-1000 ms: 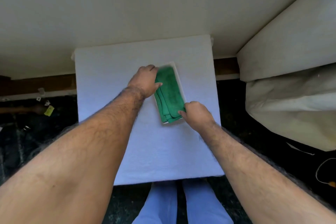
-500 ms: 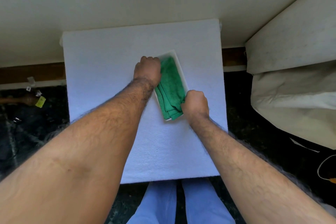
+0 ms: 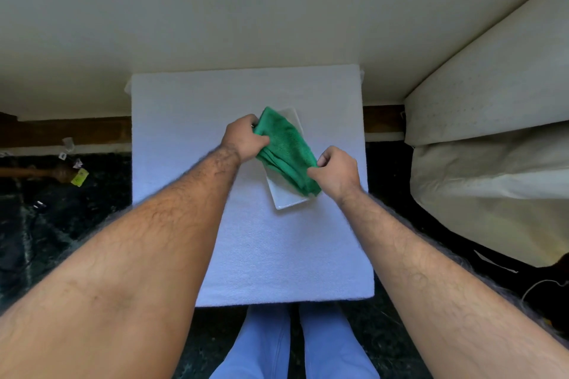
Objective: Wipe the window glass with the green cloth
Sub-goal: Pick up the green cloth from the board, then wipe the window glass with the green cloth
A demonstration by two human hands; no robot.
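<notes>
Green terry cloth, folded into a long strip, runs diagonally from far left to near right across a small rectangular pane of clear glass that lies flat on your white towel-covered table. Your left hand is closed around the cloth's far end, fingers curled over its edge. Your right hand pinches the near end between thumb and curled fingers, just beside the pane's right edge. The pane's near left corner shows bare below the cloth. Your blue trouser legs show at the table's near edge, and a cream cushion sits to the right.
</notes>
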